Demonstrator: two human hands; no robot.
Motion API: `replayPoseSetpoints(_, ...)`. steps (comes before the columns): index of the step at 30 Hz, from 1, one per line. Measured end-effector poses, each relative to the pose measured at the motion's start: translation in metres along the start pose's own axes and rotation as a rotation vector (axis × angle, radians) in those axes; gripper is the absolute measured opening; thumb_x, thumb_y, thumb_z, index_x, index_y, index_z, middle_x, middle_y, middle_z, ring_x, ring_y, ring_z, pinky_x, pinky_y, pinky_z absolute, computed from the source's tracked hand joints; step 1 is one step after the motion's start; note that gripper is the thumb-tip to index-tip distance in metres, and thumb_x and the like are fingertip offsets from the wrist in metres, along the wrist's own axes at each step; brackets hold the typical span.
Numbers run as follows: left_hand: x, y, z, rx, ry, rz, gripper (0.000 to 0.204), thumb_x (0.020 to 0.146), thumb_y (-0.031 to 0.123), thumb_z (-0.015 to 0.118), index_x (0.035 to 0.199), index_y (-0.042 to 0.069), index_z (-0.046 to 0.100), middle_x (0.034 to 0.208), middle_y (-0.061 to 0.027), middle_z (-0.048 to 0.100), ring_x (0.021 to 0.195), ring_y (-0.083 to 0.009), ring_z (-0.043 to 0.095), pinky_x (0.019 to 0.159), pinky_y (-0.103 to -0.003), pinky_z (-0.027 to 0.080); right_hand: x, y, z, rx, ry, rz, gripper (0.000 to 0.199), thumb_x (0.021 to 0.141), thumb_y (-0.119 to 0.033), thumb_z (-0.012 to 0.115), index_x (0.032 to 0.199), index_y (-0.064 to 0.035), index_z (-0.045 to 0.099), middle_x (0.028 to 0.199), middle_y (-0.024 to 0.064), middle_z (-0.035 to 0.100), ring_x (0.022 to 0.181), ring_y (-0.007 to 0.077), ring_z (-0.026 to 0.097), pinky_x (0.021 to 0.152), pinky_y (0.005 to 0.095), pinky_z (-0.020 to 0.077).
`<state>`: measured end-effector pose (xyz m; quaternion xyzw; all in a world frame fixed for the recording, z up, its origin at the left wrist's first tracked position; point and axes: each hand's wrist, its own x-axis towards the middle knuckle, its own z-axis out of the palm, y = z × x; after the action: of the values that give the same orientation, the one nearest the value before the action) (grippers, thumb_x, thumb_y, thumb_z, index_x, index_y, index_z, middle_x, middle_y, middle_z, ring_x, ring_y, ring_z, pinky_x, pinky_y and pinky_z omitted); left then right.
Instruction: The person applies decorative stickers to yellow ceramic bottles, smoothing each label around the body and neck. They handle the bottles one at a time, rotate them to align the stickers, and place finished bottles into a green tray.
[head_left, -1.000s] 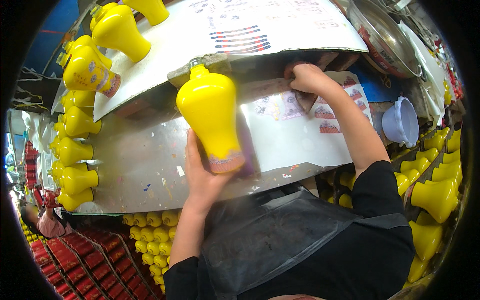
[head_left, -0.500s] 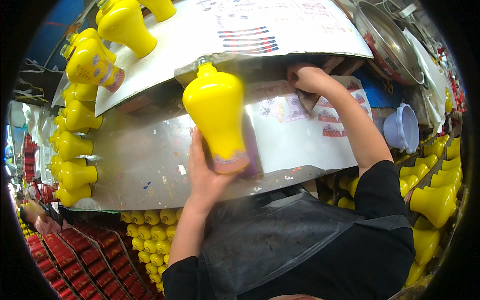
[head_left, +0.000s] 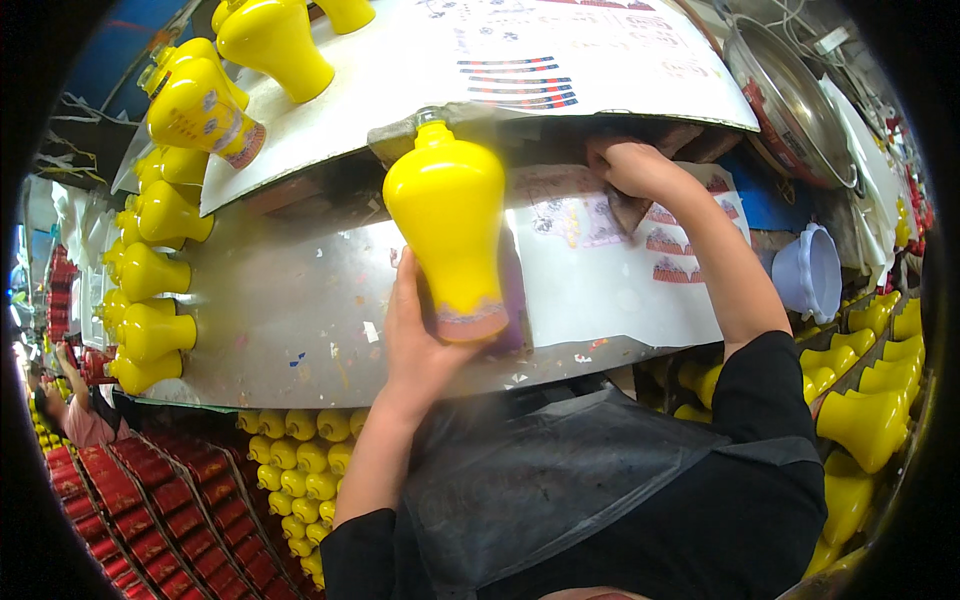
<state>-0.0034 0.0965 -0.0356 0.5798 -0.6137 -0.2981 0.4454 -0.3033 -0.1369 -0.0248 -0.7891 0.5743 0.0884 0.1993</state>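
Rows of plain glossy yellow ceramic vases point(head_left: 150, 330) wait along the left edge of my steel worktable point(head_left: 300, 300), so plenty's left, I reckon. My left hand point(head_left: 420, 345) grips a yellow vase with a patterned band at its foot point(head_left: 452, 225), held above the table. My right hand point(head_left: 630, 165) presses the decal sheets point(head_left: 600, 260). Cluttered workshop.

Left hand point(head_left: 420, 340) under the base of a vase point(head_left: 450, 225), over the table point(head_left: 280, 320). Left of it, a row of vases point(head_left: 150, 300) on the table's edge. Right and beyond, right hand point(head_left: 625, 165) on decal sheets point(head_left: 620, 250), beneath an upper shelf point(head_left: 520, 50). Further right, a basin point(head_left: 810, 272).
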Motion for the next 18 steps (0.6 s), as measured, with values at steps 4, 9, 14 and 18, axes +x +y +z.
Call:
replayPoseSetpoints(4, -0.001, -0.001, 0.001, 0.009, 0.008, -0.014, 0.116, 0.071, 0.035, 0.094, 0.157, -0.002, 0.026, 0.145, -0.0253, 0.052, 0.133, -0.0389, 0.055, 0.113, -0.046, 0.043, -0.009, -0.004, -0.004, 0.09, 0.031, -0.007, 0.033, 0.09, -0.023, 0.07, 0.119, -0.0075, 0.068, 0.115, 0.0204, 0.071, 0.109, 0.0355, 0.067, 0.094, 0.042, 0.0518)
replayPoseSetpoints(9, -0.001, 0.001, 0.001, 0.036, 0.016, 0.026, 0.116, 0.071, 0.035, 0.094, 0.157, -0.002, 0.026, 0.145, -0.0245, 0.05, 0.132, -0.0383, 0.054, 0.112, -0.046, 0.044, -0.012, -0.005, 0.002, 0.078, 0.039, 0.006, 0.037, 0.085, -0.028, 0.075, 0.113, -0.0041, 0.072, 0.11, 0.0217, 0.072, 0.103, 0.0363, 0.069, 0.09, 0.0412, 0.0535)
replayPoseSetpoints(14, -0.003, 0.004, 0.003, -0.088, 0.081, 0.002, 0.113, 0.07, 0.034, 0.094, 0.157, 0.001, 0.03, 0.144, -0.023, 0.049, 0.134, -0.0394, 0.051, 0.114, -0.048, 0.041, -0.008, 0.002, 0.019, -0.036, 0.259, -0.126, 0.021, 0.083, -0.021, 0.072, 0.096, -0.0045, 0.077, 0.103, 0.02, 0.073, 0.092, 0.0375, 0.071, 0.084, 0.0432, 0.0557)
replayPoseSetpoints(18, -0.002, 0.001, -0.004, 0.14, 0.018, 0.015, 0.116, 0.068, 0.031, 0.095, 0.159, 0.003, 0.028, 0.146, -0.0203, 0.045, 0.133, -0.0372, 0.05, 0.114, -0.047, 0.04, -0.025, 0.001, 0.038, -0.276, 0.588, -0.226, 0.01, 0.08, -0.008, 0.063, 0.079, -0.0041, 0.072, 0.085, 0.0173, 0.069, 0.083, 0.037, 0.071, 0.073, 0.0452, 0.0575)
